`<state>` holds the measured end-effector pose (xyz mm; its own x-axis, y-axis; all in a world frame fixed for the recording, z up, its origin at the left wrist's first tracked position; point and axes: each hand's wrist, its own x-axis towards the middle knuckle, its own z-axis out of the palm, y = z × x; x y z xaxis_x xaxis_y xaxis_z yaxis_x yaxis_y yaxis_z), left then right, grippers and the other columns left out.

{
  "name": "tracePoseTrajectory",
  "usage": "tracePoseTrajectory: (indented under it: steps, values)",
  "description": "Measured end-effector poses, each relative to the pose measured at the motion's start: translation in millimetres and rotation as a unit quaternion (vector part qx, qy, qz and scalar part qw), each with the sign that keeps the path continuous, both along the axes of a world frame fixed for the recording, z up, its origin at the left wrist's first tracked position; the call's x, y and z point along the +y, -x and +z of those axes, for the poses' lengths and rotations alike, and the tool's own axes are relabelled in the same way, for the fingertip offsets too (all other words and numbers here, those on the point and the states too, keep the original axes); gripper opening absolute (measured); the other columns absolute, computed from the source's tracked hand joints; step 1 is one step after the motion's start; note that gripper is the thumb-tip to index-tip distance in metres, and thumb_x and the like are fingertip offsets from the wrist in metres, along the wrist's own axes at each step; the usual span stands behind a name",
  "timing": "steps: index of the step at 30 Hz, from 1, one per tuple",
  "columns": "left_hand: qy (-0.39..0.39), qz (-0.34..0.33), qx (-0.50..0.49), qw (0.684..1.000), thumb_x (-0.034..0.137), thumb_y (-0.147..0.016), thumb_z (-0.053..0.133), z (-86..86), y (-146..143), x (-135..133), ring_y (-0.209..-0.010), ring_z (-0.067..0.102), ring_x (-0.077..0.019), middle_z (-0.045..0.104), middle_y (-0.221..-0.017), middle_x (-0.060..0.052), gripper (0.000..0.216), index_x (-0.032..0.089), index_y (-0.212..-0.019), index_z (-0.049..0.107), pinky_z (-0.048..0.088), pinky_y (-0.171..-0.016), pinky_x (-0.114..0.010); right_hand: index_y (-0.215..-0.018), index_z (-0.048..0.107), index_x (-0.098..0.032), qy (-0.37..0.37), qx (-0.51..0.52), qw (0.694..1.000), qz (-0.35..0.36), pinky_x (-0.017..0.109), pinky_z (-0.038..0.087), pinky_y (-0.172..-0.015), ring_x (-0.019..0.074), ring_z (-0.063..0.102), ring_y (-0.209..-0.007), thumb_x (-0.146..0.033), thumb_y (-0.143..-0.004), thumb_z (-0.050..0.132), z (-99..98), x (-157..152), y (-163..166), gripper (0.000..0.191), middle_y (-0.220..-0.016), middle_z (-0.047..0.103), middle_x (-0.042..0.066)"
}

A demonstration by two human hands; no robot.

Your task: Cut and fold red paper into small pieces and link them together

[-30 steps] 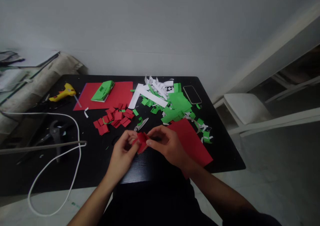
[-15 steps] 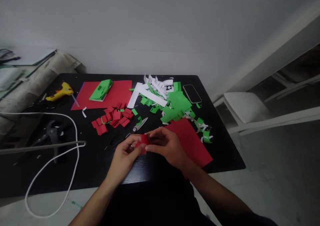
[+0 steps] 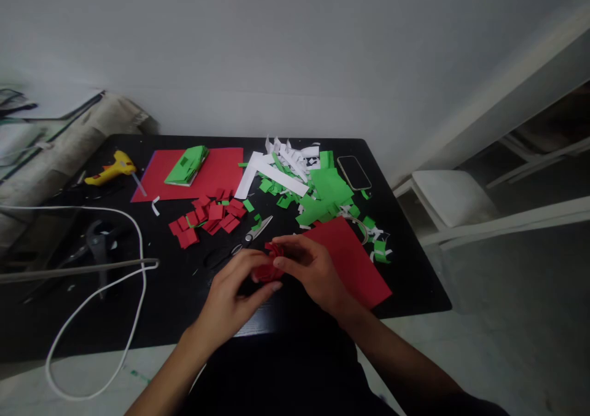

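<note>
Red paper pinched by the right hand, left hand wider spread than before, its contact unclear.

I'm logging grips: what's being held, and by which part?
Small folded red paper piece: the right hand pinches its right side; the left hand is at its left, grip unclear.

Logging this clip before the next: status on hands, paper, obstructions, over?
Right hand pinching red paper. Left hand at its side, thumb apart. Scissors close beyond the hands, seemingly not in the way.
</note>
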<state>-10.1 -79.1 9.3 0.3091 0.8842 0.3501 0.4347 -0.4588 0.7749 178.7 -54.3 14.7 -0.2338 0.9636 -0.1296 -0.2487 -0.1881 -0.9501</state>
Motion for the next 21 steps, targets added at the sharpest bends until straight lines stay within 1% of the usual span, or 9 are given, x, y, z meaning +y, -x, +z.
tracePoseTrajectory:
  steps: [2,5,7,9,12,15,17,19,21]
  values:
    - [-0.026,-0.009,0.018,0.999,0.029,-0.089,0.077,0.2,1.3,-0.2,-0.1,0.069,-0.0208,0.069,-0.111,-0.007,0.034,0.023,-0.119,0.062,0.059,-0.085,-0.033,-0.103,0.072,-0.025,0.023,0.006,1.0,-0.017,0.036,0.056,-0.092,0.0196,0.072,-0.099,-0.031,-0.073,0.089,0.3,-0.2,0.9,0.035,-0.101,0.077,0.002]
    - [-0.049,-0.015,0.052,0.997,0.032,-0.09,0.076,-1.6,2.7,-0.5,-0.105,0.069,-0.0221,0.068,-0.116,-0.009,0.04,0.023,-0.125,0.059,0.059,-0.089,-0.034,-0.088,0.065,-0.023,0.065,0.033,0.996,-0.048,0.032,0.056,-0.087,0.0173,0.072,-0.093,-0.031,-0.068,0.092,1.6,0.6,2.4,0.034,-0.094,0.076,-0.001]
    - [-0.062,-0.017,0.074,0.995,0.033,-0.09,0.075,-3.9,3.2,-0.5,-0.106,0.07,-0.0227,0.068,-0.118,-0.009,0.042,0.023,-0.127,0.057,0.059,-0.089,-0.035,-0.078,0.063,-0.021,0.076,0.032,0.996,-0.044,0.03,0.055,-0.085,0.0155,0.07,-0.087,-0.032,-0.068,0.092,3.1,1.7,3.0,0.032,-0.087,0.074,-0.002]
    - [-0.07,-0.018,0.088,0.994,0.035,-0.09,0.076,-6.2,3.5,-0.5,-0.107,0.07,-0.0233,0.068,-0.119,-0.01,0.045,0.023,-0.129,0.056,0.059,-0.089,-0.035,-0.072,0.065,-0.019,0.084,0.021,0.996,-0.033,0.028,0.054,-0.083,0.0139,0.068,-0.08,-0.035,-0.068,0.092,4.5,2.6,3.4,0.031,-0.079,0.071,-0.003]
    - [-0.072,-0.017,0.093,0.993,0.032,-0.092,0.074,-7.9,3.4,-1.1,-0.107,0.07,-0.0232,0.069,-0.119,-0.01,0.044,0.023,-0.13,0.055,0.059,-0.089,-0.035,-0.073,0.069,-0.018,0.114,0.031,0.993,-0.029,0.027,0.053,-0.08,0.0133,0.066,-0.077,-0.037,-0.066,0.093,4.8,3.1,4.0,0.031,-0.078,0.071,-0.003]
    - [-0.081,-0.003,0.078,0.994,0.02,-0.097,0.064,-5.9,2.5,-2.2,-0.102,0.071,-0.0207,0.071,-0.113,-0.009,0.029,0.022,-0.125,0.058,0.059,-0.086,-0.032,-0.076,0.072,-0.018,0.149,0.062,0.987,-0.013,0.029,0.053,-0.083,0.0147,0.068,-0.081,-0.039,-0.065,0.093,3.2,2.6,4.1,0.032,-0.085,0.074,0.0]
    - [-0.087,0.017,0.056,0.994,0.014,-0.097,0.061,-3.3,1.2,-2.6,-0.095,0.072,-0.0186,0.072,-0.106,-0.007,0.022,0.021,-0.118,0.062,0.058,-0.082,-0.029,-0.081,0.074,-0.018,0.16,0.074,0.984,0.005,0.03,0.053,-0.084,0.0148,0.068,-0.081,-0.04,-0.067,0.092,2.6,1.9,3.4,0.031,-0.086,0.075,0.0]
    - [-0.086,0.045,0.035,0.995,0.012,-0.095,0.063,-1.3,-0.2,-2.7,-0.089,0.072,-0.0173,0.073,-0.101,-0.006,0.018,0.02,-0.111,0.065,0.058,-0.079,-0.027,-0.085,0.075,-0.019,0.159,0.078,0.984,0.023,0.03,0.053,-0.085,0.0147,0.069,-0.082,-0.038,-0.068,0.092,2.7,0.6,2.9,0.031,-0.087,0.074,-0.001]
    - [-0.087,0.072,0.018,0.993,0.012,-0.093,0.065,-1.2,-1.7,-2.8,-0.088,0.072,-0.017,0.074,-0.099,-0.006,0.016,0.02,-0.108,0.067,0.057,-0.077,-0.026,-0.088,0.074,-0.021,0.151,0.087,0.984,0.032,0.03,0.053,-0.089,0.0152,0.069,-0.087,-0.033,-0.066,0.094,3.0,-1.9,3.9,0.032,-0.09,0.075,-0.002]
